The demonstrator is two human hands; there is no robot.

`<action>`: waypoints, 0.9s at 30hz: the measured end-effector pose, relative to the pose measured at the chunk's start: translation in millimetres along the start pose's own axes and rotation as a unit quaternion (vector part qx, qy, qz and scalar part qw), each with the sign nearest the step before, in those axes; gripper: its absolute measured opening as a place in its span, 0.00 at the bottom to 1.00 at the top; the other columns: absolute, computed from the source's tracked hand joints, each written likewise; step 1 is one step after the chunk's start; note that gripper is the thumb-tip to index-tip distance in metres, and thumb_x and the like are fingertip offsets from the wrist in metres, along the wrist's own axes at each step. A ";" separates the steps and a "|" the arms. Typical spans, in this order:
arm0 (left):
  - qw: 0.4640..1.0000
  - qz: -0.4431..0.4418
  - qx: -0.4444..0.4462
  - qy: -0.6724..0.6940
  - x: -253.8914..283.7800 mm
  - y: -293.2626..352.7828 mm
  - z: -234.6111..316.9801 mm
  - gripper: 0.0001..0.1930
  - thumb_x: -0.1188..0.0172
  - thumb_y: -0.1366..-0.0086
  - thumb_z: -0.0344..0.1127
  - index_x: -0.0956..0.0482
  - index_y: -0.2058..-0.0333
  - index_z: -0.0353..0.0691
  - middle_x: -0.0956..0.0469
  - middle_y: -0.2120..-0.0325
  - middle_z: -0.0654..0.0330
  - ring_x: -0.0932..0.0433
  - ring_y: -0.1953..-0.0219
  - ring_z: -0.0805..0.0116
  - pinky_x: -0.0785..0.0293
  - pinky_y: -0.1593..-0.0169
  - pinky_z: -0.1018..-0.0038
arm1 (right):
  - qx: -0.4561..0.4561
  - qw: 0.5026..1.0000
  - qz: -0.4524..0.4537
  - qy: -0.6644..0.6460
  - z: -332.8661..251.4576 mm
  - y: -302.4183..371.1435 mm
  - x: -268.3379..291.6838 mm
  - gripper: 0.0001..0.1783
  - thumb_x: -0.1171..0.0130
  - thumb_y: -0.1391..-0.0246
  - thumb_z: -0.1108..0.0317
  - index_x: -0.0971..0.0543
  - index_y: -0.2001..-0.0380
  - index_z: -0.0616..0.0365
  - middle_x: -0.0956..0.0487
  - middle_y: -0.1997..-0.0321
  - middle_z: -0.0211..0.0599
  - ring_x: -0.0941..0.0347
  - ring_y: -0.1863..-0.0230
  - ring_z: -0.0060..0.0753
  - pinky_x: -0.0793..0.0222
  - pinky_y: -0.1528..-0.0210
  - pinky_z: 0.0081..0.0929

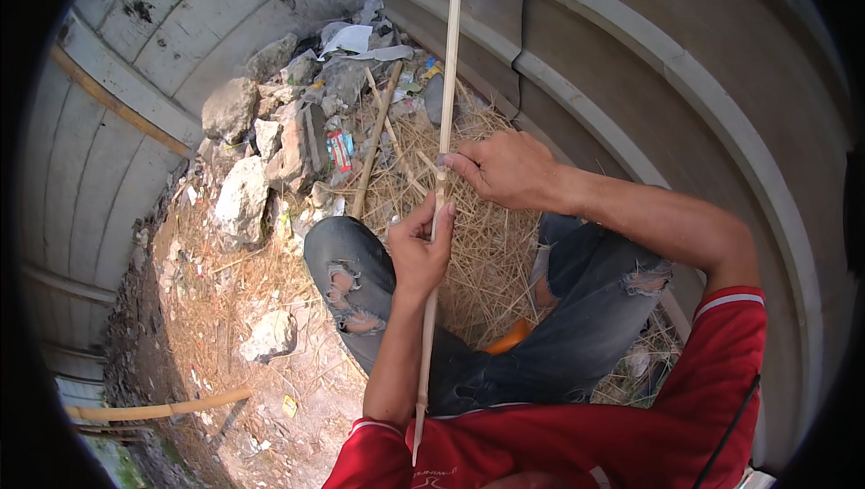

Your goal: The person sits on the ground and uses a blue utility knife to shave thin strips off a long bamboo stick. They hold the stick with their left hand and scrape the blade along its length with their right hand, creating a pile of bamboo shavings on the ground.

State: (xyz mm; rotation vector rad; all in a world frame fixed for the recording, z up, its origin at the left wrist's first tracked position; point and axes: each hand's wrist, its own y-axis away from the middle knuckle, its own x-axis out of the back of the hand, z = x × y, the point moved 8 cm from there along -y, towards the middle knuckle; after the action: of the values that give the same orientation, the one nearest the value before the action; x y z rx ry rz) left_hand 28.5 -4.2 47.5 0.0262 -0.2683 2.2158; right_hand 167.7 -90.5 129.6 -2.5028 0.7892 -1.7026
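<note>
A long, pale split bamboo stick [452, 56] runs nearly upright through the middle of the view, from above my hands down to a thin pointed end over my red shirt. My left hand [420, 250] is closed around its middle, thumb along the side. Just above, the curled fingers of my right hand [509, 169] press against the stick near a joint. A small dark bit shows at those fingertips, too small to name. Both hands are above my crossed legs in torn jeans [577, 322]. Under my legs lies an orange object [510, 338], partly hidden.
Straw and shavings [487, 255] cover the ground before me. Rocks [241, 196] and litter are heaped at the far left, with a bamboo pole [377, 142] lying beside them. Another pole [162, 411] is at lower left. A corrugated metal wall [622, 65] stands close on my right.
</note>
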 end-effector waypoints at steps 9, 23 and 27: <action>0.999 0.007 -0.006 0.037 1.8 1.5 0.7 0.18 0.38 0.31 0.27 0.22 0.44 0.27 0.20 0.67 0.69 0.28 0.69 0.88 0.32 0.68 0.88 | 0.027 0.996 -0.019 -0.086 1.0 0.6 -14.0 0.28 0.54 0.29 0.47 0.18 0.71 0.60 0.26 0.84 0.49 0.27 0.80 0.54 0.32 0.71 0.46; 1.000 0.003 -0.004 -0.008 3.8 3.7 5.4 0.19 0.38 0.30 0.28 0.23 0.43 0.27 0.22 0.71 0.71 0.32 0.73 0.89 0.36 0.72 0.88 | 0.040 0.994 0.010 -0.097 -2.3 3.7 -8.9 0.29 0.53 0.29 0.47 0.20 0.73 0.61 0.27 0.83 0.50 0.33 0.78 0.55 0.35 0.71 0.45; 0.999 -0.011 0.001 0.044 0.1 6.0 2.8 0.19 0.38 0.30 0.28 0.23 0.42 0.28 0.23 0.71 0.72 0.34 0.74 0.90 0.39 0.73 0.88 | 0.031 0.980 -0.057 -0.189 3.9 3.1 -19.7 0.30 0.53 0.29 0.47 0.21 0.74 0.62 0.29 0.85 0.45 0.35 0.81 0.48 0.37 0.72 0.42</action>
State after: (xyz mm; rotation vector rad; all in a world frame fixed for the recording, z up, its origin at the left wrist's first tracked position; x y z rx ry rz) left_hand 23.5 -8.3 49.2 -0.0674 -0.2147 2.1893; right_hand 164.4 -86.2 110.0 -2.7467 0.5607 -1.1913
